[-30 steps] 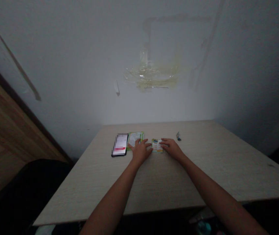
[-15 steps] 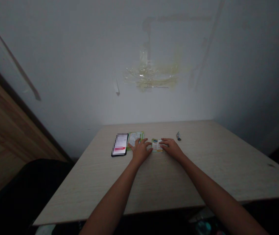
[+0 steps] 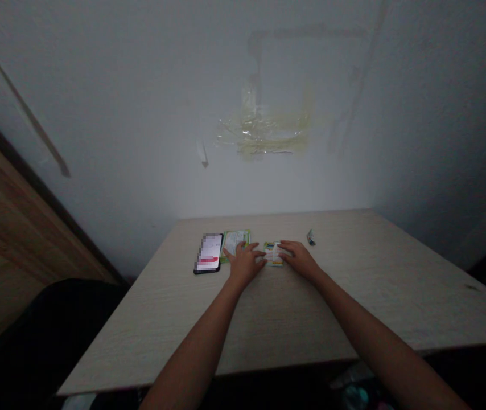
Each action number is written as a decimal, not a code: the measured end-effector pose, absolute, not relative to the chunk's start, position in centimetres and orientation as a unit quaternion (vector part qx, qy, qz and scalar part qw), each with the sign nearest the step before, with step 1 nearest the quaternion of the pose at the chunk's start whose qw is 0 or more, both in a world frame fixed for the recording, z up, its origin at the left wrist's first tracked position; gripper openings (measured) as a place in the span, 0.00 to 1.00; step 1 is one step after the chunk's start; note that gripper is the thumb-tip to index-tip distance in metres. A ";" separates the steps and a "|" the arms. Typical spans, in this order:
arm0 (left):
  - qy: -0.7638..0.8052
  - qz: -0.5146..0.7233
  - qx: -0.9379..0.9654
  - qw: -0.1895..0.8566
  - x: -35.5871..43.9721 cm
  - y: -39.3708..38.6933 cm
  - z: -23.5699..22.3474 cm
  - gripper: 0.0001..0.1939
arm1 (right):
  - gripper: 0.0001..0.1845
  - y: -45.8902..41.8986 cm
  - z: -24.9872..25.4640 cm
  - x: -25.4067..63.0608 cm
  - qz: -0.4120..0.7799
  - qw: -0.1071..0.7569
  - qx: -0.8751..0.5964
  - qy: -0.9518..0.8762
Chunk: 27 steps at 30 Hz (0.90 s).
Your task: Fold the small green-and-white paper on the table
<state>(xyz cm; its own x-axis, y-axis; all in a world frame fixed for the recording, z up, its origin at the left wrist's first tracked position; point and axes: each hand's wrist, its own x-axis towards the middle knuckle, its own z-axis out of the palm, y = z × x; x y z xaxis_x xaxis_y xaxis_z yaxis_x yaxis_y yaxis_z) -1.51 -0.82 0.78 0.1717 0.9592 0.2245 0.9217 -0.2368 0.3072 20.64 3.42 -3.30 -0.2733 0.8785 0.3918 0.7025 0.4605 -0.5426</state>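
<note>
A small printed card or packet [image 3: 273, 254], white with green and yellow edging, lies flat on the table between my two hands. My left hand [image 3: 245, 265] has its fingers spread, with fingertips at the card's left edge. Over the right edge rest the outstretched fingers of my right hand [image 3: 300, 259]. Partly behind my left hand lies a larger green-bordered printed sheet or packet [image 3: 235, 242]; its lower right part is hidden. Beside it on the left is a phone [image 3: 209, 253] in a dark case, its screen lit and partly pixelated.
The pale wood-grain table [image 3: 285, 319] meets a grey wall [image 3: 140, 114] at its far edge. A small crumpled wrapper-like scrap [image 3: 311, 237] lies beyond my right hand. Clear tape [image 3: 264, 134] sticks to the wall. A dark rounded shape [image 3: 55, 319] stands at the table's left.
My left fingertips have shifted very slightly to the right, over the small card's edge. Otherwise the hands and the things on the table look the same.
</note>
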 end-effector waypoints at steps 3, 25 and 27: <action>0.620 0.193 0.760 0.045 -1.6 -0.7 0.5 0.14 | 0.21 3.3 -3.2 20.6 0.125 0.320 -0.504 -0.792; 0.631 0.187 0.751 0.056 -1.6 -0.5 0.7 0.16 | 0.19 2.8 -2.2 19.9 0.069 0.252 -0.538 -0.801; 0.631 0.190 0.750 0.057 -1.6 -0.4 0.7 0.15 | 0.19 2.7 -2.1 19.7 0.067 0.248 -0.541 -0.801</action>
